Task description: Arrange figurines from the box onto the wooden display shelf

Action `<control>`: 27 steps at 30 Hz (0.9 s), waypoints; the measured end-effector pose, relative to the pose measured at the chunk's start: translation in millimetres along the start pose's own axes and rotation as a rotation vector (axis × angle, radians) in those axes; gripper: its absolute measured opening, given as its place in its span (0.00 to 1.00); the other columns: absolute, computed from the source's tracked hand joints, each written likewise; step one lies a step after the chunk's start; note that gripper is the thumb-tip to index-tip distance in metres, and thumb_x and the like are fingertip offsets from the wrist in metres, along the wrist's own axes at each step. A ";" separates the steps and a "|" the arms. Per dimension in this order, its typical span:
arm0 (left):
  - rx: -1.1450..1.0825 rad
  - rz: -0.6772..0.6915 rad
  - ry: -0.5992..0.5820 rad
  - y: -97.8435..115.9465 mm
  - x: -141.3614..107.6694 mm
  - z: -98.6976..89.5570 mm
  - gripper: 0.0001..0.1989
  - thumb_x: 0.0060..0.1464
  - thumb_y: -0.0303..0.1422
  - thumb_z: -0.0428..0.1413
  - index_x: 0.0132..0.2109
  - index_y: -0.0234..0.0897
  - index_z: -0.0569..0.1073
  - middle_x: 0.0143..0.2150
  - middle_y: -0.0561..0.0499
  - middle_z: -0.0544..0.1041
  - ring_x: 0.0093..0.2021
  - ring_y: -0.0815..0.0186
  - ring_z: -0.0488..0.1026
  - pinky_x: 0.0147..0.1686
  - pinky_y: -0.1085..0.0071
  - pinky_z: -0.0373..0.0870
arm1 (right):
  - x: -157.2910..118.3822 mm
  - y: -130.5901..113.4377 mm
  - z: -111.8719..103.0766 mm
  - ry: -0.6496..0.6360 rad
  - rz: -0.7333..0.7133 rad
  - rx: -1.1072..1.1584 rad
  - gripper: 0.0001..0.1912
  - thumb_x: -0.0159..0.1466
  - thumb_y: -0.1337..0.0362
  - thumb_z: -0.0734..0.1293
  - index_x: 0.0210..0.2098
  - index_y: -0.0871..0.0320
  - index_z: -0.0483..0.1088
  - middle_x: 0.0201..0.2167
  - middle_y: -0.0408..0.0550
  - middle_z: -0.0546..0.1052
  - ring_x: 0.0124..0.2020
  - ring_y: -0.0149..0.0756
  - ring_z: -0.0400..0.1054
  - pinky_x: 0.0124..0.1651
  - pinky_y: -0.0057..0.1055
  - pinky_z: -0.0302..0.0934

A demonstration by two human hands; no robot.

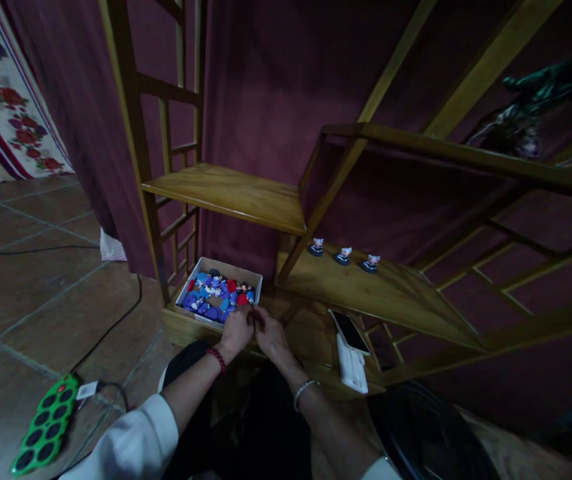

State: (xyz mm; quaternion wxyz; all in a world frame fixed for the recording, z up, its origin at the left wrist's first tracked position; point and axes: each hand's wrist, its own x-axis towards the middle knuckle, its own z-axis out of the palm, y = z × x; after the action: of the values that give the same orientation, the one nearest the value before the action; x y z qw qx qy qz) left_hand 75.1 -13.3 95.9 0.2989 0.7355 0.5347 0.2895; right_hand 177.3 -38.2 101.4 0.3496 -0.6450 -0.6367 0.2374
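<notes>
My left hand (237,328) and my right hand (270,333) meet at the fingertips, just past the front right corner of a white box (257,283). Both hands have their fingers drawn together; whatever is between them is hidden or too small to name. Inside the box lie several small figures and round bases in purple (213,312), blue and red (231,285). Three small figures on dark bases, one on the left (317,247), one in the middle (343,256) and one on the right (370,264), stand upright in a row on the wooden shelf.
A phone (349,331) rests partly over a white packet (352,368) on the lower shelf. Wooden uprights and a higher shelf board (231,193) rise around the box. A green power strip (47,424) with cables lies on the tiled floor at left.
</notes>
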 end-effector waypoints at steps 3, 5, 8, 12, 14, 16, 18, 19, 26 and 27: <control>0.058 -0.047 -0.054 -20.3 3.9 -0.3 0.16 0.49 0.20 0.44 0.41 0.33 0.70 0.39 0.44 0.75 0.41 0.67 0.72 0.41 0.73 0.64 | 13.0 8.8 19.8 -0.103 0.078 -0.032 0.20 0.55 0.75 0.57 0.45 0.55 0.67 0.42 0.46 0.75 0.44 0.33 0.69 0.49 0.29 0.60; 0.128 -0.086 -0.095 -32.6 5.9 -0.9 0.15 0.49 0.21 0.45 0.42 0.32 0.70 0.40 0.43 0.75 0.41 0.65 0.72 0.41 0.72 0.64 | 21.4 15.3 31.3 -0.140 0.110 -0.048 0.19 0.56 0.74 0.58 0.45 0.55 0.68 0.43 0.46 0.74 0.45 0.32 0.68 0.50 0.28 0.59; 0.214 -0.136 -0.126 -47.7 9.2 -3.1 0.14 0.49 0.23 0.46 0.42 0.32 0.70 0.40 0.41 0.75 0.41 0.63 0.72 0.40 0.72 0.65 | 36.0 23.7 44.2 -0.164 0.161 -0.088 0.17 0.57 0.72 0.58 0.44 0.56 0.68 0.45 0.48 0.74 0.46 0.33 0.68 0.49 0.27 0.59; 0.266 -0.179 -0.102 -60.5 14.1 -7.6 0.15 0.49 0.22 0.46 0.43 0.32 0.71 0.43 0.41 0.74 0.44 0.64 0.71 0.44 0.73 0.63 | 57.5 30.3 53.2 -0.161 0.192 -0.189 0.17 0.57 0.72 0.58 0.45 0.57 0.68 0.44 0.50 0.74 0.44 0.34 0.68 0.47 0.27 0.59; 0.277 -0.186 -0.101 -64.5 16.6 -9.3 0.16 0.48 0.21 0.46 0.44 0.31 0.71 0.44 0.41 0.74 0.45 0.64 0.70 0.45 0.74 0.62 | 66.6 32.7 55.6 -0.148 0.209 -0.243 0.18 0.57 0.72 0.58 0.46 0.58 0.67 0.44 0.51 0.74 0.44 0.35 0.68 0.47 0.28 0.59; 0.282 -0.186 -0.103 -67.9 19.3 -9.7 0.16 0.47 0.21 0.46 0.44 0.31 0.71 0.44 0.41 0.73 0.45 0.64 0.70 0.46 0.73 0.62 | 73.4 35.5 57.3 -0.124 0.220 -0.263 0.18 0.57 0.72 0.57 0.45 0.59 0.68 0.43 0.52 0.73 0.44 0.36 0.68 0.47 0.28 0.59; 0.287 -0.193 -0.106 -70.9 22.4 -8.9 0.16 0.48 0.21 0.47 0.44 0.32 0.71 0.44 0.42 0.73 0.45 0.64 0.70 0.46 0.73 0.62 | 78.2 39.3 58.8 -0.093 0.229 -0.248 0.17 0.56 0.73 0.58 0.44 0.58 0.69 0.43 0.52 0.73 0.45 0.37 0.68 0.46 0.28 0.59; 0.290 -0.200 -0.110 -72.2 24.2 -8.2 0.16 0.48 0.22 0.47 0.44 0.32 0.71 0.44 0.42 0.73 0.45 0.64 0.71 0.46 0.73 0.62 | 80.0 41.5 59.6 -0.077 0.227 -0.231 0.17 0.56 0.73 0.58 0.43 0.58 0.69 0.43 0.51 0.73 0.44 0.36 0.67 0.46 0.28 0.59; 0.297 -0.220 -0.131 -73.7 36.8 -7.3 0.15 0.46 0.20 0.47 0.41 0.32 0.72 0.45 0.43 0.73 0.45 0.65 0.70 0.46 0.74 0.62 | 92.7 56.2 68.9 -0.016 0.130 -0.172 0.19 0.54 0.76 0.56 0.42 0.59 0.70 0.41 0.51 0.73 0.45 0.36 0.66 0.48 0.30 0.58; 0.294 -0.227 -0.137 -73.2 38.2 -7.8 0.16 0.47 0.20 0.46 0.41 0.32 0.71 0.45 0.42 0.73 0.45 0.65 0.70 0.46 0.74 0.62 | 95.3 57.0 71.0 -0.016 0.110 -0.171 0.19 0.54 0.76 0.56 0.42 0.59 0.70 0.42 0.51 0.73 0.45 0.36 0.66 0.49 0.30 0.57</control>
State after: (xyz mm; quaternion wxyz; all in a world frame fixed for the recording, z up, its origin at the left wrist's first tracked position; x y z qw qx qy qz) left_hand 34.4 42.6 50.2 0.2546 0.7242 0.6291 0.1222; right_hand 168.5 69.6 26.1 0.2747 -0.7044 -0.6211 0.2064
